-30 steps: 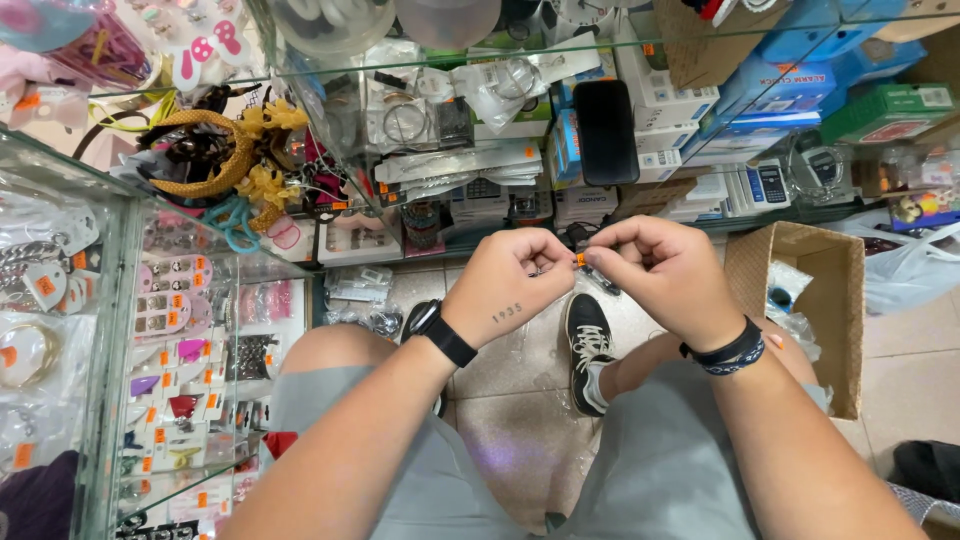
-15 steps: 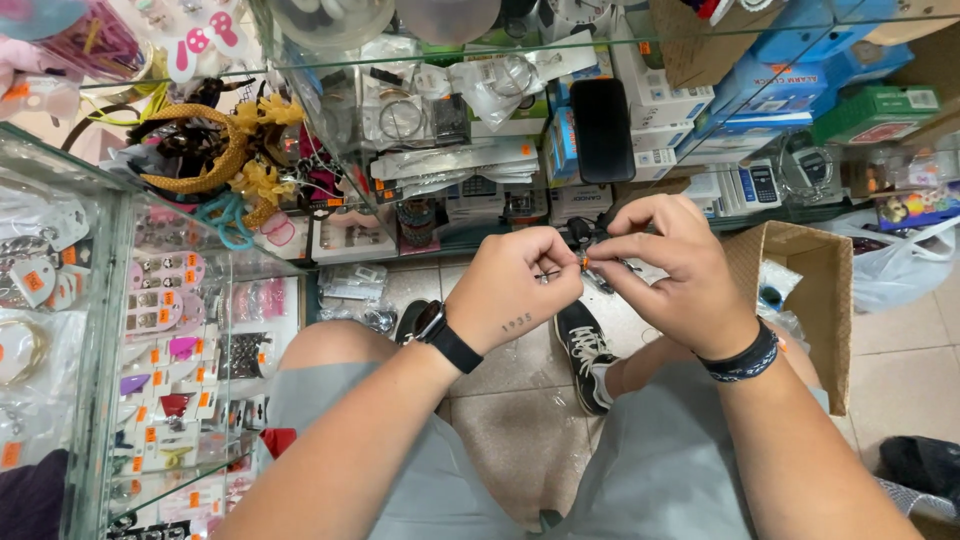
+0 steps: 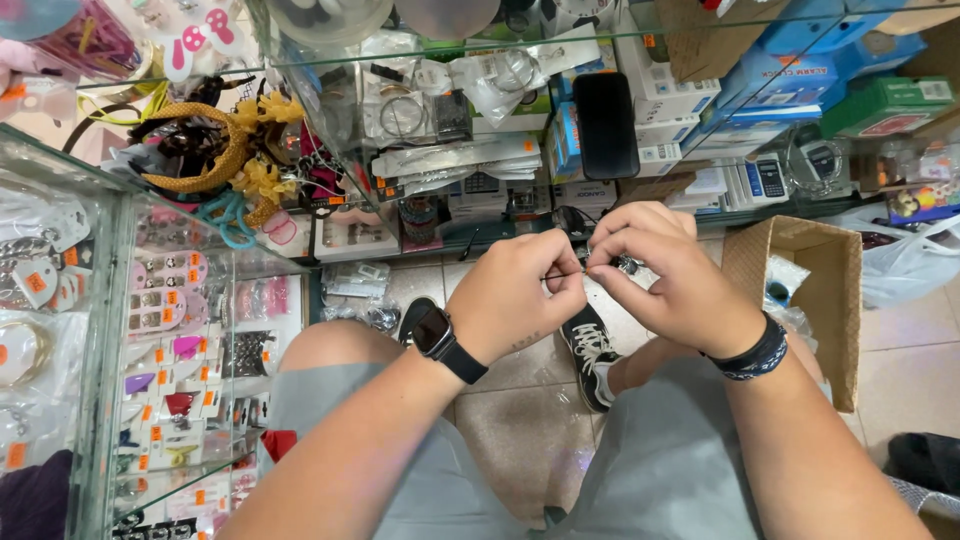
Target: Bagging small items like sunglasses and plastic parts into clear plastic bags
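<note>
Phone (image 3: 605,123): dark blank screen, upright on the glass shelf.
Blue boxes (image 3: 790,75): stacked upper right.
Green box (image 3: 885,105): beside them.
Cardboard box (image 3: 800,290): open, on the floor at right.
Orange tags (image 3: 35,282): left showcase.

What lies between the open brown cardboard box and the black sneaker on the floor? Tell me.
In the head view, the right hand and its wrist, with a dark braided wristband, cross between the open brown cardboard box and the black sneaker, above tiled floor.

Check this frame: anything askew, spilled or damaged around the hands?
Nothing looks damaged or spilled. The left hand and right hand meet, pinching a small thin item too tiny to identify. The open cardboard box sits on the floor tilted, and the glass shelves are crowded, but nothing looks toppled.
</note>
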